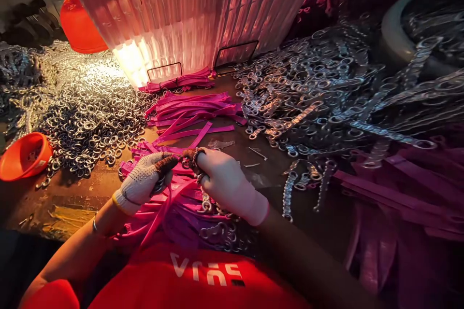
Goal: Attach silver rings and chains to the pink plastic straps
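Both my hands wear white knit gloves and meet over a pile of pink straps (170, 193) at the near edge of the workbench. My left hand (143, 181) pinches a pink strap (159, 215) that hangs down toward my red shirt. My right hand (224, 181) holds a metal ring (194, 157) at its fingertips, right against the left thumb. More rings threaded on straps (217, 224) lie under my right wrist.
A heap of loose metal rings (90, 116) covers the left of the bench, beside an orange bowl (23, 154). Chains of linked rings (326, 87) pile on the right, over dark pink straps (398, 193). A ribbed translucent bin (188, 9) stands behind a second strap stack (195, 108).
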Motion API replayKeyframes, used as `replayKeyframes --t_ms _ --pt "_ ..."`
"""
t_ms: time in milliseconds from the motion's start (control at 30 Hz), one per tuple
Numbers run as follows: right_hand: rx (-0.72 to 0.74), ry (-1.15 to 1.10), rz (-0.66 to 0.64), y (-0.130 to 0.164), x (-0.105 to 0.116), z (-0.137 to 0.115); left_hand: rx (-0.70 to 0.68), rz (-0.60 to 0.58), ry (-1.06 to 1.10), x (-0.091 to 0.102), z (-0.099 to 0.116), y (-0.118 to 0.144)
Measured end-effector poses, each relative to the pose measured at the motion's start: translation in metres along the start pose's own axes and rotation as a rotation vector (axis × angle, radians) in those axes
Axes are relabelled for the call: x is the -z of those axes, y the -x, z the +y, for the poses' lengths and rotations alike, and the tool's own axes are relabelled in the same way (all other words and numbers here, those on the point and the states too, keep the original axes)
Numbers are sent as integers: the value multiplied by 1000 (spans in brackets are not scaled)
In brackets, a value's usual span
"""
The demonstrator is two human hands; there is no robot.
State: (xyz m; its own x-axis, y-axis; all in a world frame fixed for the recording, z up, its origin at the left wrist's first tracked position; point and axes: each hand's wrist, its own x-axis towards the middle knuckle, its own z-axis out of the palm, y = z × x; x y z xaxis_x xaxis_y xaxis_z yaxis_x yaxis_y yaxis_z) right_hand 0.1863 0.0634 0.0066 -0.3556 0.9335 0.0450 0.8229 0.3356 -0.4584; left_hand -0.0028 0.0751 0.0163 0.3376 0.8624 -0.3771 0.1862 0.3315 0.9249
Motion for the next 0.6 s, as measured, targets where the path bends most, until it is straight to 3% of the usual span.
replayKeyframes --t_ms 100,267,433,600 --pt "12 149 -107 4 4 -9 16 -23 -36 0 2 3" --pt "79 316 -99 16 2 -10 26 -124 -264 -5 5 0" --pt "58 314 -39 28 -6 -1 -136 -192 -444 -17 -3 -6" --pt "-60 221 13 37 -8 4 -118 -200 -364 -27 -14 -9"
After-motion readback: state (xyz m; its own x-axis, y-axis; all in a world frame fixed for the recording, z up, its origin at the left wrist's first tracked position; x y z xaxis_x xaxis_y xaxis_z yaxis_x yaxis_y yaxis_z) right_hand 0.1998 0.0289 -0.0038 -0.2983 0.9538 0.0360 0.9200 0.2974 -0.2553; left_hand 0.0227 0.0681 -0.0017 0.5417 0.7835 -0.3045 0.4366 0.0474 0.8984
